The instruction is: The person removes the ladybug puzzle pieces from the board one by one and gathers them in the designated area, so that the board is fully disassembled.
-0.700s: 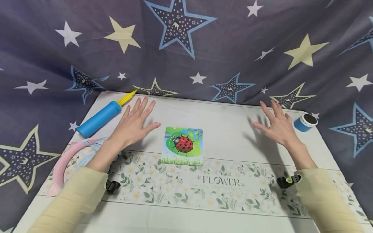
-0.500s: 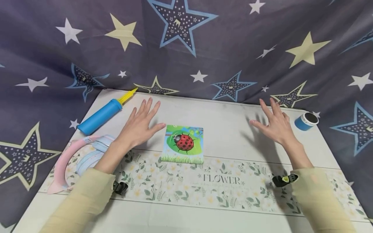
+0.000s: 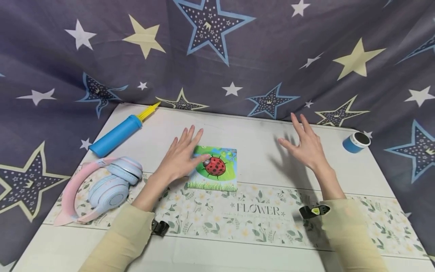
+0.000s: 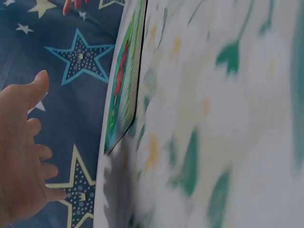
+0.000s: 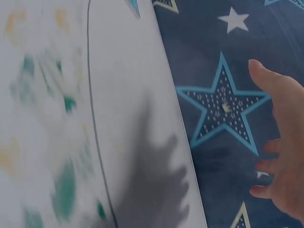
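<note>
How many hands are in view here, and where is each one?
2. The left hand hovers at the left edge of the card; the right hand hovers between the card and the jar. Both are plainly visible.

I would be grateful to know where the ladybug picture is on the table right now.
In the head view, the ladybug picture lies near the middle of the table, between the left hand and the right hand but nearer the left.
</note>
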`<action>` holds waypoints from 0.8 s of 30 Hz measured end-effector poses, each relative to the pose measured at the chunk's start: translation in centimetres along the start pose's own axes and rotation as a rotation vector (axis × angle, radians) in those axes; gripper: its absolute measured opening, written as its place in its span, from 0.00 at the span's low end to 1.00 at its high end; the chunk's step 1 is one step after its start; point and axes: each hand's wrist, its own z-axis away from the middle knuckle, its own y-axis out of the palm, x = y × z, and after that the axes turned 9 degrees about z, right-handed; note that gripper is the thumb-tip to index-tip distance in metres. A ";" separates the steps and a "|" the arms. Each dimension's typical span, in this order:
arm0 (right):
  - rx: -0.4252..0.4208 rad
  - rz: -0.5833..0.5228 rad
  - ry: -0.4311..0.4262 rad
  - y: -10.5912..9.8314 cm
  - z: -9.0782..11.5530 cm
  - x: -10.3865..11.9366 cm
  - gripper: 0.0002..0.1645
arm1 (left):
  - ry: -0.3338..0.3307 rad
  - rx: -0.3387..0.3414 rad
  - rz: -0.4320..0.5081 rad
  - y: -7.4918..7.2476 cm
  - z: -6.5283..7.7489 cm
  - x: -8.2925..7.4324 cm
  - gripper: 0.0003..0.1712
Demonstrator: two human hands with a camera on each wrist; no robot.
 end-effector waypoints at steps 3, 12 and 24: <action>0.005 -0.052 0.009 0.8 -0.1 1.2 0.56 | -0.002 0.006 0.013 0.9 -0.1 -0.4 0.53; 0.004 -0.168 -0.001 3.6 -0.5 5.5 0.56 | -0.019 0.081 0.024 2.1 0.0 -1.2 0.54; 0.079 -0.375 -0.119 6.1 0.0 10.7 0.53 | -0.056 0.248 0.027 2.0 0.3 -2.0 0.60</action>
